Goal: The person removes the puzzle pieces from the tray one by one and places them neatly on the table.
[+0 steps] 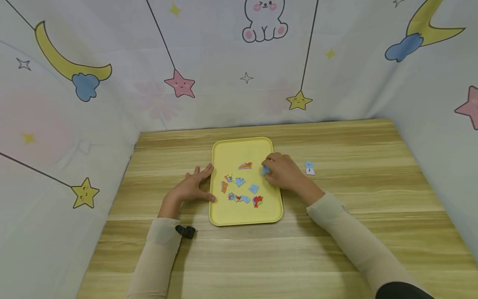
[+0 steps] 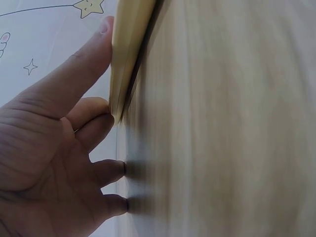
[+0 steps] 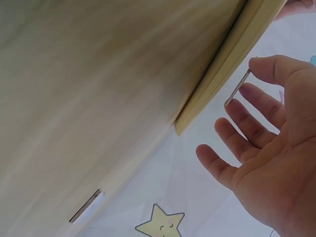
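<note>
A yellow tray (image 1: pixel 246 216) lies on the table with several small jigsaw puzzle pieces on it. My left hand (image 1: pixel 189 187) is at the tray's left edge, fingers spread; its thumb (image 2: pixel 84 59) touches the rim. Over the tray's right side, my right hand (image 1: pixel 284 172) pinches a blue puzzle piece (image 1: pixel 265 170) by its edges. Seen edge-on in the right wrist view, the thin piece (image 3: pixel 238 88) sits between thumb and fingertips. Nearby in the tray lie an orange piece (image 1: pixel 245 165), a light-blue piece (image 1: pixel 254 189), a red piece (image 1: pixel 257 201) and a joined strip (image 1: pixel 238 198).
A blue-and-white puzzle piece (image 1: pixel 309 168) lies on the wooden table (image 1: pixel 358 166) right of the tray. A white cloth (image 1: pixel 231 104) printed with stars and moons hangs behind the table and along its sides.
</note>
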{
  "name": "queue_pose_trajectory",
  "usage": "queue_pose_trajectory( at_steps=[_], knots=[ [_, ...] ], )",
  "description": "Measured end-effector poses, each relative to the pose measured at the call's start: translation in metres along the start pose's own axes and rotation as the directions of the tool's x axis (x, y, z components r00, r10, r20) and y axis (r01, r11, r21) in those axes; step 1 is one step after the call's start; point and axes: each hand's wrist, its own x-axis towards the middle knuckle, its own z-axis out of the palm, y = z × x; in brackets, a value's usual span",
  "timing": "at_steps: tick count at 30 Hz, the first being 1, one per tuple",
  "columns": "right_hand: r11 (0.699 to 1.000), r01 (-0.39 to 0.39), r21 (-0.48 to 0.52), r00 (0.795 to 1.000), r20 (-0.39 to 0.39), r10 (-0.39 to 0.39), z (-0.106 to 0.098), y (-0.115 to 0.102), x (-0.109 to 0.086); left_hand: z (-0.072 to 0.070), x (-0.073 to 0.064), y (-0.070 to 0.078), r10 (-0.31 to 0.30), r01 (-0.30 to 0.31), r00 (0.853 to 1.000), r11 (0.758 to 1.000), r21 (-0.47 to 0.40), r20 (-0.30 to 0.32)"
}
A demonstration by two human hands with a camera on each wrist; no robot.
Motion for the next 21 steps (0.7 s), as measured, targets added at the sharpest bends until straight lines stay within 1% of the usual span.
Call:
queue_pose_trajectory(
  at_steps=[7,16,21],
  knots=[
    [1.000,-0.009,-0.004,1.000,-0.025,0.009,-0.004,0.012,-0.011,0.001,0.002,-0.003,0.007,-0.007,1.000,1.000,0.005,-0.003],
    [0.999,-0.045,-0.012,0.998,-0.032,0.045,-0.008,0.025,-0.020,0.002,0.000,-0.003,0.001,-0.001,1.000,1.000,0.004,-0.003],
    [0.997,-0.083,0.003,0.996,-0.024,0.083,-0.013,0.036,-0.025,0.001,0.001,-0.002,-0.002,0.002,1.000,1.000,0.013,-0.003]
  ],
)
